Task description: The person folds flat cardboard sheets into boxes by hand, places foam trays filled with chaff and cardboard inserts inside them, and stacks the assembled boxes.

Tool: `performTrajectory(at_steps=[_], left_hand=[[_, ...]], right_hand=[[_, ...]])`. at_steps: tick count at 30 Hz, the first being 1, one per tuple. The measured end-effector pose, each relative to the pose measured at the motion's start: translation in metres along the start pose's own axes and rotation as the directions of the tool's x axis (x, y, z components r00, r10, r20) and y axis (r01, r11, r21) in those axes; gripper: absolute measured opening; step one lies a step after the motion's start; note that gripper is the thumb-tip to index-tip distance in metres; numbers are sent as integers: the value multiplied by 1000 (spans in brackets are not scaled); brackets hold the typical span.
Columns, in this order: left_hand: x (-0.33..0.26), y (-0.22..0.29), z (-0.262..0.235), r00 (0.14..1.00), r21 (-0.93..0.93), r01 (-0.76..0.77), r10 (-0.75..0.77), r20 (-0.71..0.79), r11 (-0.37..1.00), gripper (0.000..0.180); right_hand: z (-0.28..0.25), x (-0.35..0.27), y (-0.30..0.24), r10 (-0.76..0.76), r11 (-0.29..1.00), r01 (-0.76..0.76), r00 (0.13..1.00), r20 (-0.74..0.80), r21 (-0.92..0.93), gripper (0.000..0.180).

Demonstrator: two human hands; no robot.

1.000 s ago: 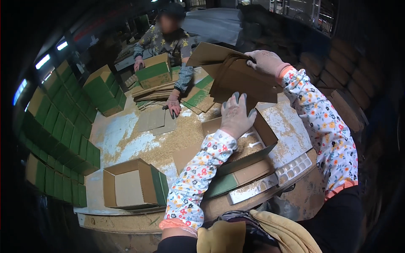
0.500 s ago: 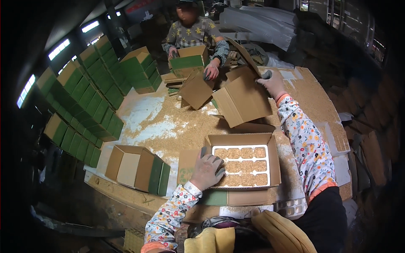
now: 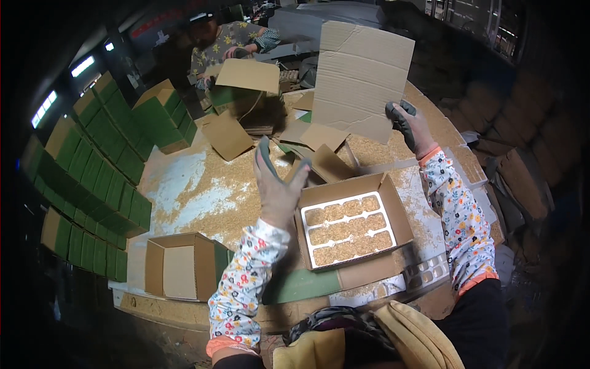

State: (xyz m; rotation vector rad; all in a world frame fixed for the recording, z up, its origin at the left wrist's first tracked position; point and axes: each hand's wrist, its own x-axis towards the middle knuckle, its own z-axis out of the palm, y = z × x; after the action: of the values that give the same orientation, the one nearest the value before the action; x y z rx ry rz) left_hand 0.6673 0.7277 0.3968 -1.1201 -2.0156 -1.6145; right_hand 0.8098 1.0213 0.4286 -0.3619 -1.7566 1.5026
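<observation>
Raised over the table's right side, my gloved right hand (image 3: 410,127) pinches the lower right corner of a flat cardboard sheet (image 3: 364,77), which stands nearly upright. My gloved left hand (image 3: 278,184) is in the air beside the left wall of an open cardboard box, its thumb and fingers spread with nothing between them. Inside that box (image 3: 401,215) lies a white molded tray (image 3: 314,235) whose compartments are full of sawdust-like brown crumbs. Loose cardboard pieces (image 3: 319,136) lie just behind the box, below the sheet.
Stacked green boxes (image 3: 92,184) line the table's left side. An open box (image 3: 172,270) sits at the front left. Across the table, a person (image 3: 230,43) handles a green box (image 3: 227,98). Brown crumbs cover much of the tabletop (image 3: 215,203). Another molded tray (image 3: 426,273) lies front right.
My right hand has lifted the cardboard sheet up from the loose pieces. My left hand has come off the tray and moved up and left. The box has turned slightly.
</observation>
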Motion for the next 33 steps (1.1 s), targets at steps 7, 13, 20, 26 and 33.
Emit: performTrajectory(at_steps=[7,13,20,26,33], left_hand=[[36,-14,-9,991,-243,-85,56,-120,966,71],[-71,15,17,-29,240,-409,-276,961,880,61],[-79,-19,42,155,131,-150,-107,982,980,42],[-123,-95,1,713,-217,699,-638,291,682,38],[-181,-99,1,554,116,766,-741,380,633,52]], right_hand=[[53,-116,-54,-275,124,692,713,645,-711,17],[47,-188,33,606,646,292,365,707,-705,38],[20,-148,61,623,696,108,401,672,-710,64],[-90,-153,96,539,834,-539,745,393,-120,62],[8,-180,127,510,856,-497,770,383,-143,63]])
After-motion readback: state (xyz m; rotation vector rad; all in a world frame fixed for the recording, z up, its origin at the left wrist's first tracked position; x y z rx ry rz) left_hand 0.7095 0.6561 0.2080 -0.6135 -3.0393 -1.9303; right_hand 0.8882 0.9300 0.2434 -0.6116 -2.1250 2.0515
